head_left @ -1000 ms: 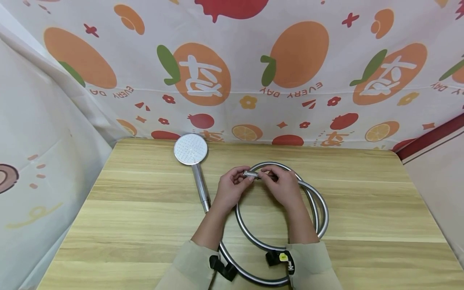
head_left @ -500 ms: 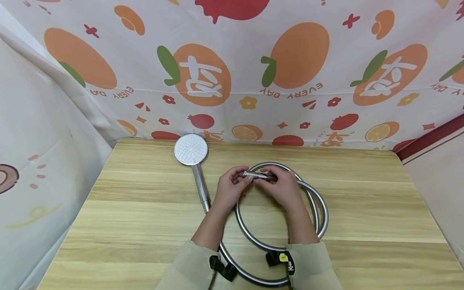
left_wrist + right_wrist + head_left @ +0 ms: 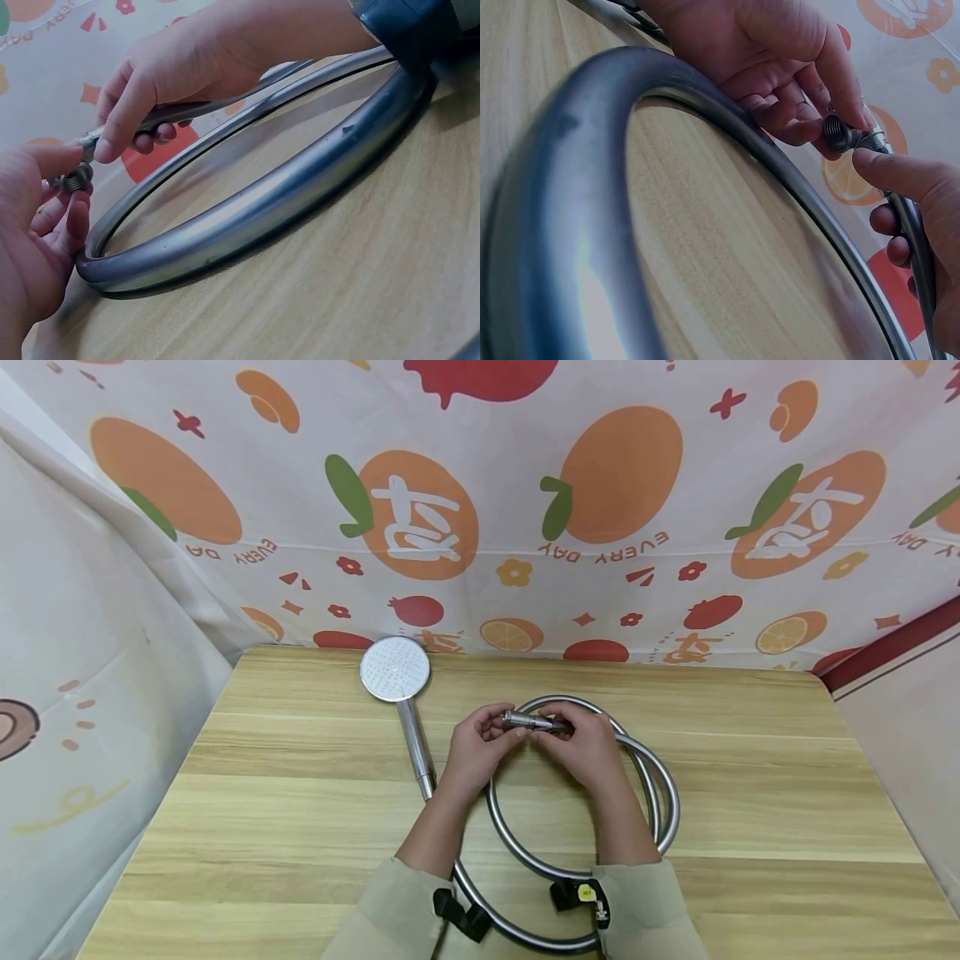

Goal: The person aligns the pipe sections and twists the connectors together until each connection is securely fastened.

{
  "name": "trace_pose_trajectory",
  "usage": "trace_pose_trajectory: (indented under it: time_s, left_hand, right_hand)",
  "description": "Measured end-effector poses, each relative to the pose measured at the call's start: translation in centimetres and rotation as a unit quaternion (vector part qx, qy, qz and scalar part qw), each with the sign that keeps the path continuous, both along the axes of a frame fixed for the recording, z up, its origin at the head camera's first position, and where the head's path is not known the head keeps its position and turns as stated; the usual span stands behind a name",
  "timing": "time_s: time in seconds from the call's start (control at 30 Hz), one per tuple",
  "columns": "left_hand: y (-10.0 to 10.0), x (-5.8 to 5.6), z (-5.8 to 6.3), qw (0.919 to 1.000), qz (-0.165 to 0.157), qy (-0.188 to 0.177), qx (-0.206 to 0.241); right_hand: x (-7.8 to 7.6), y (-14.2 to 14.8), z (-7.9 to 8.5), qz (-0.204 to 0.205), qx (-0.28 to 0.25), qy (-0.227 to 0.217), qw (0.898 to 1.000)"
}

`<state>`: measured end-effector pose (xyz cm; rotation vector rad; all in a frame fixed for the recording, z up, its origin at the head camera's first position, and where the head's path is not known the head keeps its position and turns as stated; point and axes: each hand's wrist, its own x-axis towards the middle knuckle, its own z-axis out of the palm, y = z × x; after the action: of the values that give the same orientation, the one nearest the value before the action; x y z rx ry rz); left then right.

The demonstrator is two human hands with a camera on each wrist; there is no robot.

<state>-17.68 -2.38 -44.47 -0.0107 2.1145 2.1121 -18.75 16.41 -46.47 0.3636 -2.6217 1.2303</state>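
My left hand [image 3: 474, 752] pinches a small metal fitting [image 3: 837, 133] between thumb and fingers. The fitting has an open, threaded side mouth, which shows in both wrist views. From the other side my right hand [image 3: 588, 752] holds the end of a silver shower hose [image 3: 915, 247], thumb and fingers around its end piece. Fitting and hose end meet in line between the two hands, above the tabletop. The rest of the hose [image 3: 667, 793] lies coiled beneath both forearms. Left of the hands, a round shower head [image 3: 394, 669] lies face up, its grey handle partly behind the left forearm.
The wooden table [image 3: 772, 777] carries everything. A fruit-print cloth [image 3: 510, 510] hangs along its back edge, and a pale cloth [image 3: 105, 635] hangs at the left. Black straps with small devices [image 3: 461, 917] sit on both sleeves.
My right thumb and fingers have shifted at the joint, so more of the hose's end piece shows beside the fitting. Left hand, coil and shower head stay in place.
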Motion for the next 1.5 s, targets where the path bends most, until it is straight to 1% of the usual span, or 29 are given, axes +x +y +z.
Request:
trace_pose_trajectory:
  time_s: [0.2, 0.33, 0.5, 0.7, 0.8, 1.03, 1.27, 1.5]
  left_hand:
    - [0.0, 0.1, 0.2, 0.9999, 0.005, -0.003, 0.012]
    - [0.0, 0.0, 0.3, 0.9999, 0.005, 0.000, 0.011]
    - [-0.1, 0.1, 0.4, 1.0000, -0.003, 0.004, 0.007]
    - [-0.1, 0.1, 0.3, 0.9996, -0.017, 0.020, 0.006]
    - [-0.1, 0.0, 0.1, 0.9994, -0.018, 0.026, 0.010]
    - [0.3, -1.0, -3.0, 0.9986, 0.008, 0.052, 0.002]
    - [0.3, -0.9, -3.0, 0.9987, 0.020, 0.046, 0.001]
    - [0.2, -0.8, -2.9, 0.9995, 0.029, 0.012, 0.007]
  right_hand:
    - [0.0, 0.0, 0.0, -0.001, -0.001, -0.005, 1.000]
    - [0.1, 0.0, 0.0, 0.001, -0.002, -0.003, 1.000]
    - [0.0, -0.1, 0.0, -0.002, 0.002, 0.003, 1.000]
    - [-0.1, -0.1, -0.2, 0.001, 0.012, 0.007, 1.000]
    - [0.0, -0.1, -0.1, -0.002, 0.017, 0.009, 1.000]
    - [0.1, -0.2, 0.0, -0.007, 0.013, 0.006, 1.000]
    - [0.1, -0.1, 0.2, -0.010, -0.006, -0.001, 1.000]
    - [0.2, -0.2, 0.1, -0.010, -0.009, -0.004, 1.000]
